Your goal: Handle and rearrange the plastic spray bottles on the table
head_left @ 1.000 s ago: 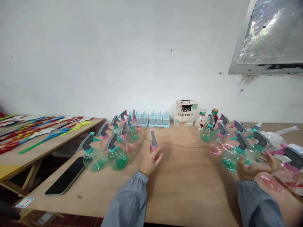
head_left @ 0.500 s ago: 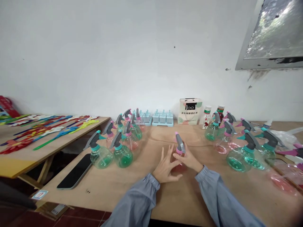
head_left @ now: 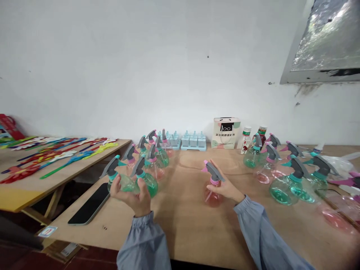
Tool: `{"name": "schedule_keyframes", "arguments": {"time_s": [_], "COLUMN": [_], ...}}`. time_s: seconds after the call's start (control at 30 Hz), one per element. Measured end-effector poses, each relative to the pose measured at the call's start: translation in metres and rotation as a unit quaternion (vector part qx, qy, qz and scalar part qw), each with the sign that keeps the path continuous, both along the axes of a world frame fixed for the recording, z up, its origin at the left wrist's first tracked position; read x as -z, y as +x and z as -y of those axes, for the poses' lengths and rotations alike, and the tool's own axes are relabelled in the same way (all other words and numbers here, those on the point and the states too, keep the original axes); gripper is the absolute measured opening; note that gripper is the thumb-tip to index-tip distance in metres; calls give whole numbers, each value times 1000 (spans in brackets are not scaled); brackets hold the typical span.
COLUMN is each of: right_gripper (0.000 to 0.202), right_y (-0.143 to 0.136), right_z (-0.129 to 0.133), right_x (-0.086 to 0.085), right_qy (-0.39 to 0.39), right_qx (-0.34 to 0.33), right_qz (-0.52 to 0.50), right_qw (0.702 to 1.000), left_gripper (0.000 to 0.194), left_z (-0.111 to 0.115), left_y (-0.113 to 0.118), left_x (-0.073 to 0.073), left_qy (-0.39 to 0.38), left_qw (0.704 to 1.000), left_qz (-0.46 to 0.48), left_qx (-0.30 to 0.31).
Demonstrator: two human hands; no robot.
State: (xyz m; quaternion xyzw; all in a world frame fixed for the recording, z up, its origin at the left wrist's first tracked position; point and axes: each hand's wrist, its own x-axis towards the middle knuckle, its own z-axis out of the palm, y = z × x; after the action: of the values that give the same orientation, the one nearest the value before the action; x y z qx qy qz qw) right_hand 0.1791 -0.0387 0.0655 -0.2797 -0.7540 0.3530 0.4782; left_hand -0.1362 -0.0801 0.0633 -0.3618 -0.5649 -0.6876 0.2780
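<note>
A round pink spray bottle with a grey and pink trigger head stands upright on the wooden table. My right hand is closed around its neck from the right, thumb in front. My left hand, fingers apart and palm up, is in front of two green spray bottles at the left. It partly covers the nearer-left green spray bottle and the green spray bottle beside it; whether it touches either, I cannot tell.
Behind my left hand stand more pink and green spray bottles. Others are grouped at the right. A phone lies near the left edge. Pale blue moulds, a paper bag and two small bottles line the wall.
My left hand has left the pink spray bottle and swung left to the green ones. My right hand stays on the pink bottle, whose trigger head now points left.
</note>
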Motion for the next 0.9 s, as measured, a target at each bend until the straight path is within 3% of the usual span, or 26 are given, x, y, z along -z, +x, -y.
{"name": "schedule_keyframes", "arguments": {"time_s": [0.17,0.3,0.47,0.6,0.7,0.8,0.9], "right_gripper": [71,65,60,31,27,37,41], "right_y": [-4,-2,1,2,3,2,-1], "right_z": [-4,-4,1,-1,-4,-2,1], "right_x": [-2,4,2,7,10,8,5], "right_qy": [15,-30,-56,-99,-146,-205,-241], "right_qx": [-18,-8,2,51,82,34,4], "right_qz": [10,-21,-49,-116,-189,-226,-259], "right_qw": [1000,999,997,987,968,952,935], "left_gripper": [81,63,49,46,45,47,47], "left_z": [-7,-12,-6,-7,-18,-36,-52], "left_y": [-22,-14,15,43,64,83,94], "left_x": [27,39,40,41,33,25,26], "left_qy": [-166,-201,-242,-239,-280,-307,-314], "left_qw": [978,973,961,931,892,881,886], "left_qz": [61,30,-19,-33,-45,-94,-126], "left_qx": [112,109,131,275,351,348,317]}}
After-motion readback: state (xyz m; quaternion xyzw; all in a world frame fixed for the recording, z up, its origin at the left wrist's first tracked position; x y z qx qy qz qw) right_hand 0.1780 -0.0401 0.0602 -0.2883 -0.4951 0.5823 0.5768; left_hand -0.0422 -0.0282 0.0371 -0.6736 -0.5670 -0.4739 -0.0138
